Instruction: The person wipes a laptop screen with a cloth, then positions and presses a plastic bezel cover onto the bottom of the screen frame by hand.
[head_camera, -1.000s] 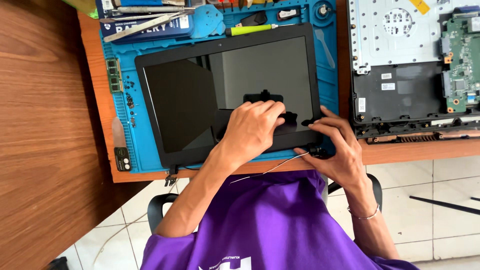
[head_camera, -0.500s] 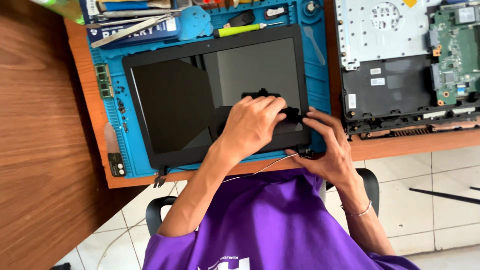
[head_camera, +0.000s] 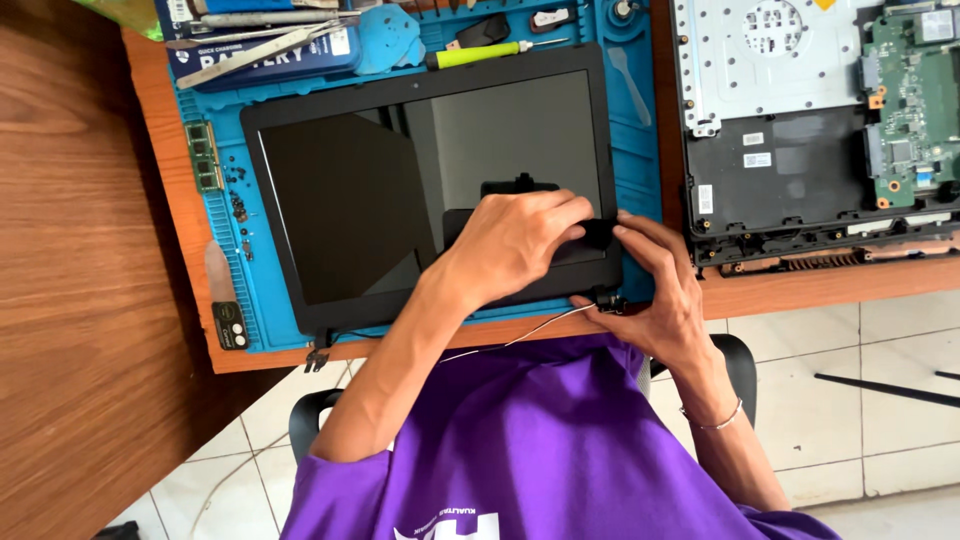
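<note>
A black laptop screen panel (head_camera: 380, 190) lies flat on a blue repair mat (head_camera: 640, 150). My left hand (head_camera: 515, 245) lies over the panel's lower right part, its fingers curled onto the bezel near the right edge. My right hand (head_camera: 660, 290) grips the panel's lower right corner, fingers on top of the bezel and thumb by the hinge (head_camera: 608, 303). The fingertips of both hands meet at the same spot on the bezel. A thin white cable (head_camera: 520, 338) runs out from the hinge along the table edge.
An opened laptop base (head_camera: 800, 170) with a green circuit board (head_camera: 915, 120) sits to the right. A green-handled screwdriver (head_camera: 480, 55), tweezers (head_camera: 260, 55) and a blue pick (head_camera: 385, 40) lie along the mat's top, and a memory module (head_camera: 203, 155) at its left. Wooden table (head_camera: 70, 250); tiled floor below.
The view has shifted slightly. Both hands stay at the panel's lower right corner, and my right hand's fingers have moved up closer to my left fingertips.
</note>
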